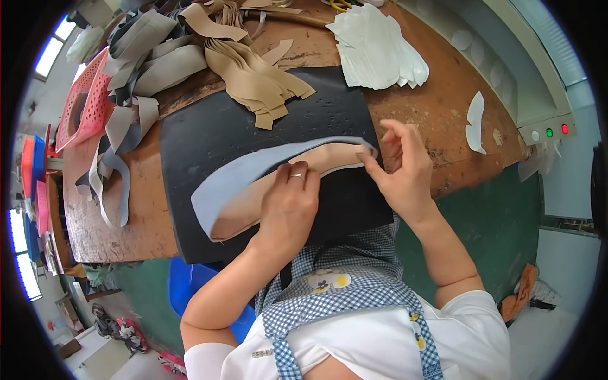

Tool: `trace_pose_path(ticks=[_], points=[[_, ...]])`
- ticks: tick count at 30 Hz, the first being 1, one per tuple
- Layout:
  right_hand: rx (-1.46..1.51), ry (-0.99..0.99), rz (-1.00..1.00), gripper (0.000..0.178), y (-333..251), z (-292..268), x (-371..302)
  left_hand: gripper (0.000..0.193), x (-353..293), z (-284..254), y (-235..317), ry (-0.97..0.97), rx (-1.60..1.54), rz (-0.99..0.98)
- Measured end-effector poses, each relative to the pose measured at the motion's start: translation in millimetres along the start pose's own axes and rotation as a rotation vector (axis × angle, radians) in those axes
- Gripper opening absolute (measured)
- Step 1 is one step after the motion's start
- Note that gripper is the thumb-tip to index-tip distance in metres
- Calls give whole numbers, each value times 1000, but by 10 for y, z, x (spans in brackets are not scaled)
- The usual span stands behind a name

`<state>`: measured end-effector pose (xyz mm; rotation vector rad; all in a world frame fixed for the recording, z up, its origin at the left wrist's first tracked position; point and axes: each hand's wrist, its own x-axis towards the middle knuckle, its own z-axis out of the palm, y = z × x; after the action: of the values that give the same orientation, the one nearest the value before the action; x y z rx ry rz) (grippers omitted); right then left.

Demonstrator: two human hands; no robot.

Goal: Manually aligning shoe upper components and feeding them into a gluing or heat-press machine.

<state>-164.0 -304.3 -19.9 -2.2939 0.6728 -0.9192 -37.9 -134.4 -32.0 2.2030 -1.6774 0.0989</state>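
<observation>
While my left hand (286, 208) rests on the blue-and-tan band (244, 166) atop the black mat (206, 130), grip unclear, my right hand (405, 170), loosely spread, thumbs its right end; I judge it looped but unfinished, the tan strips (244, 71) unworked.

The band (237, 170) is light blue outside and peachy inside. The mat (206, 142) is black, the worktop (453, 136) brown, the apron (345, 261) blue-and-white checked.
</observation>
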Motion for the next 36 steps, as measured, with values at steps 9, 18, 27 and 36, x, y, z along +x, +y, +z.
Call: trace_pose_path(ticks=[9, 18, 27, 36], points=[[330, -164, 359, 22, 240, 42, -25, 17, -128, 221, -69, 309, -84, -103], [43, -164, -653, 32, -283, 353, -206, 20, -156, 258, -131, 387, -267, -168], [19, -481, -565, 24, -68, 540, 151, 33, -239, 191, -229, 290, -556, -359], [-24, -545, -738, 21, 10, 453, 229, 32, -283, 54, -278, 140, -654, -365]])
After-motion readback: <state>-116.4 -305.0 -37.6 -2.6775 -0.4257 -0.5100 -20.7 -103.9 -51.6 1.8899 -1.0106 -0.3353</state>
